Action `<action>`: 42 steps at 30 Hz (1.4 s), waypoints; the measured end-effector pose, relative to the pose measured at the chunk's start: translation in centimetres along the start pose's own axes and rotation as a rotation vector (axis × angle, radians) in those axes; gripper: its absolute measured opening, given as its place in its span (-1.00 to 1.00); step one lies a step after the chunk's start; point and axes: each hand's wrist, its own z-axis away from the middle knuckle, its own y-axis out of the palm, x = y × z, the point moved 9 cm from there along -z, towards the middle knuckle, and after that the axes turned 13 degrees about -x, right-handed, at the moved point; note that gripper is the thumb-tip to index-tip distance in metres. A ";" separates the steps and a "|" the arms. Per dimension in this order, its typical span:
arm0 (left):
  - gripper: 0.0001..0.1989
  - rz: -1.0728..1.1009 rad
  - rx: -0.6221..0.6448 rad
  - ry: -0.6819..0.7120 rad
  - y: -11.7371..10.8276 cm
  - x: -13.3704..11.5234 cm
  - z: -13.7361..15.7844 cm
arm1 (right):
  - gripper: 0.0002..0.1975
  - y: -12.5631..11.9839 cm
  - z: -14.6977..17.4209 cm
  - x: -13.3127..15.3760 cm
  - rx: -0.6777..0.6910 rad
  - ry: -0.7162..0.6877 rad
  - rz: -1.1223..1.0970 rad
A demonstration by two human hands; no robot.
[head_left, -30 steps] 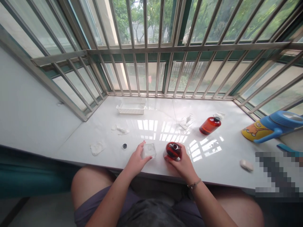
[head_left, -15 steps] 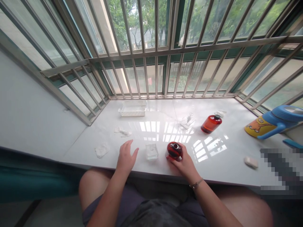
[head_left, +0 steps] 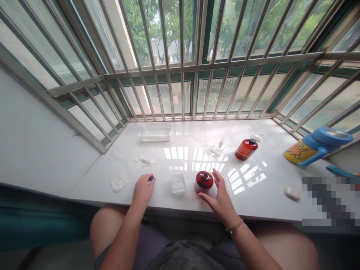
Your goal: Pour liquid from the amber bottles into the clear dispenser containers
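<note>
My left hand [head_left: 143, 189] pinches a small black bottle cap [head_left: 151, 178] between thumb and fingers, left of a clear square glass bottle [head_left: 178, 183]. A red bottle [head_left: 204, 180] with an uncovered neck stands upright right of the glass bottle. Beside it, my right hand [head_left: 218, 191] is open, its thumb near the bottle's front and its fingers spread along the right side. Light contact with the bottle cannot be ruled out. Farther back is a second red bottle [head_left: 246, 149] with a black cap, and left of that a clear glass piece [head_left: 219, 147].
A white perforated basket [head_left: 155, 135] sits near the barred window. Crumpled tissues [head_left: 118, 183] lie on the left of the white ledge [head_left: 180, 205]. To the right are a blue and yellow bottle [head_left: 309, 150] and a pale oblong item [head_left: 292, 193].
My left hand has closed and now shows the black cap in its fingers. My right hand has loosened from around the red bottle. The view has shifted slightly.
</note>
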 end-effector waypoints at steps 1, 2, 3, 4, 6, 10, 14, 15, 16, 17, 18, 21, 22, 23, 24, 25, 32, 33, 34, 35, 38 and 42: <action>-0.71 0.055 0.010 -0.040 -0.2 -0.3 0.2 | -0.03 -1.1 0.0 1.3 -0.061 -0.076 0.027; -0.69 0.138 0.026 -0.090 -0.3 -0.7 0.5 | -0.10 -2.2 0.0 2.9 -0.118 -0.161 0.054; -0.66 0.246 0.049 -0.144 -0.3 -1.3 0.9 | -0.18 -3.1 0.1 4.6 -0.162 -0.249 0.078; -0.63 0.375 0.079 -0.200 -0.2 -2.2 1.5 | -0.26 -3.6 0.2 6.4 -0.177 -0.333 0.097; -0.56 0.613 0.160 -0.267 0.0 -5.0 2.9 | -0.38 -3.7 0.7 9.6 -0.136 -0.471 0.114; -0.48 0.855 0.360 -0.279 0.6 -11.7 6.4 | -0.39 -2.2 1.2 13.4 -0.019 -0.574 0.134; -0.49 0.986 0.540 -0.248 1.8 -16.5 9.2 | -0.40 -1.5 1.2 14.3 0.000 -0.595 0.143; -0.51 1.005 0.563 -0.242 2.0 -17.1 9.6 | -0.42 -1.5 1.2 14.3 0.002 -0.594 0.144; -0.53 1.013 0.576 -0.235 2.3 -17.5 9.9 | -0.45 -1.6 1.1 14.1 0.006 -0.589 0.146; -0.54 1.013 0.585 -0.226 2.4 -17.8 10.1 | -0.48 -1.7 0.9 14.0 0.009 -0.582 0.148; -0.54 1.011 0.589 -0.212 2.5 -17.9 10.2 | -0.51 -2.0 0.7 13.8 0.011 -0.572 0.150; -0.54 0.966 0.505 -0.095 2.0 -17.9 9.6 | -0.60 -2.8 -0.3 13.0 -0.017 -0.519 0.158; -0.54 0.915 0.441 -0.019 1.6 -17.8 9.2 | -0.62 -3.2 -0.9 12.7 -0.036 -0.490 0.164; -0.54 0.846 0.372 0.067 1.2 -17.8 8.8 | -0.65 -3.4 -1.5 12.3 -0.053 -0.459 0.173; -0.53 0.769 0.315 0.156 1.0 -18.0 8.6 | -0.68 -3.5 -2.1 11.9 -0.061 -0.429 0.184; -0.49 0.699 0.278 0.239 1.0 -18.2 8.5 | -0.70 -3.5 -2.6 11.4 -0.058 -0.402 0.195; -0.16 0.583 0.290 0.480 5.0 -20.5 8.4 | -0.83 -2.1 -4.7 9.0 0.062 -0.251 0.222; -0.17 0.576 0.302 0.467 5.6 -20.7 8.2 | -0.83 -2.0 -4.8 8.8 0.070 -0.239 0.225; -0.19 0.568 0.310 0.448 6.1 -20.8 8.0 | -0.83 -1.9 -4.9 8.7 0.076 -0.231 0.225; -0.22 0.562 0.314 0.426 6.5 -20.8 7.8 | -0.82 -1.9 -4.9 8.7 0.083 -0.226 0.223; -0.30 0.573 0.314 0.382 6.8 -20.7 7.4 | -0.82 -1.7 -5.1 8.5 0.110 -0.221 0.215; -0.31 0.603 0.326 0.388 6.7 -20.7 7.5 | -0.81 -1.5 -5.2 8.4 0.164 -0.235 0.195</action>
